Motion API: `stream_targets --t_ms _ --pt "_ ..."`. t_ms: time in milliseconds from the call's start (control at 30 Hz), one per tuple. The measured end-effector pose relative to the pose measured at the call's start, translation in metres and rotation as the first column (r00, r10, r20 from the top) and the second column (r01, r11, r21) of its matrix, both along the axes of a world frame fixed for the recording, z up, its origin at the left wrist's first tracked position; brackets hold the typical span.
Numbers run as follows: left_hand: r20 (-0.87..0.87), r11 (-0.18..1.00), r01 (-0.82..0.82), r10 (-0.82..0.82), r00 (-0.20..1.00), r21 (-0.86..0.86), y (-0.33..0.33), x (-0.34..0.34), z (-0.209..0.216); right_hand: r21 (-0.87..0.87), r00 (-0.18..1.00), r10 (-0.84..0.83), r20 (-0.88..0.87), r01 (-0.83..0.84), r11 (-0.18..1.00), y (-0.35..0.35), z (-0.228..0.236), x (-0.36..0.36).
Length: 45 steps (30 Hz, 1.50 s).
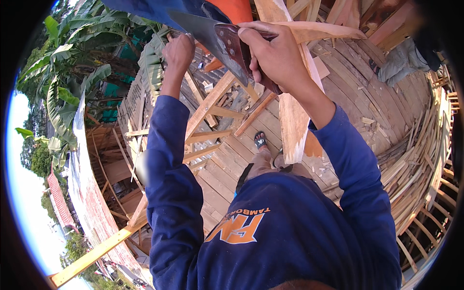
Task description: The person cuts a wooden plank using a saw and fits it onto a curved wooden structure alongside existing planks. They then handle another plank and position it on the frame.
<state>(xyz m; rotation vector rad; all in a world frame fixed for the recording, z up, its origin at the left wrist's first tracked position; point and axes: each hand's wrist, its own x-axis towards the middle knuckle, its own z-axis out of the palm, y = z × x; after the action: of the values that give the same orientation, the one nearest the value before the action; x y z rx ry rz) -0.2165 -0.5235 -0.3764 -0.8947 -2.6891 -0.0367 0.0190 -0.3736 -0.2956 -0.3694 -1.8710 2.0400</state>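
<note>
My right hand [276, 54] is wrapped round the dark reddish-brown handle of a handsaw [199, 35]. The saw's wide grey blade points to the upper left, toward my left hand [179, 51]. That hand is raised with its fingers curled closed; whether anything is in it is hidden. Below and beside my right hand runs a thick pale timber [293, 126], its near end close to my waist. Another piece of light wood [325, 32] reaches right from behind the right hand. Blue material [150, 10] and orange material [231, 9] lie behind the blade.
Crossed wooden braces [210, 104] stand left of my feet, with offcuts scattered among them. Long thin wood strips [403, 169] are heaped along the right side of the plank floor [348, 92]. A grey cloth [402, 63] hangs at the upper right. Banana plants [67, 87] grow at the left.
</note>
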Motion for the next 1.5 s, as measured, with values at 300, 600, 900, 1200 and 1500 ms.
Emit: stream_targets --t_ms 300,600,900,1200,1500 --pt "0.052 0.995 -0.062 0.058 0.997 0.078 -0.012 -0.004 0.01 0.101 0.986 -0.108 -0.128 0.121 0.988 -0.018 -0.013 -0.004" --pt "0.027 0.976 -0.118 0.115 0.993 0.183 -0.011 -0.001 0.008 0.093 0.984 -0.134 0.119 0.124 0.988 -0.011 0.009 0.056" --pt "0.072 0.972 -0.184 0.175 0.982 0.148 -0.001 0.007 0.011 0.035 0.992 -0.122 0.044 0.121 0.992 -0.002 0.002 -0.02" --pt "0.074 0.976 -0.171 0.162 0.984 0.133 -0.006 0.0 0.006 0.084 0.985 -0.121 0.123 0.111 0.99 -0.008 0.017 0.038" --pt "0.048 0.964 -0.161 0.154 0.987 0.211 -0.016 -0.007 -0.004 0.141 0.976 -0.124 0.182 0.099 0.985 -0.008 0.016 0.045"
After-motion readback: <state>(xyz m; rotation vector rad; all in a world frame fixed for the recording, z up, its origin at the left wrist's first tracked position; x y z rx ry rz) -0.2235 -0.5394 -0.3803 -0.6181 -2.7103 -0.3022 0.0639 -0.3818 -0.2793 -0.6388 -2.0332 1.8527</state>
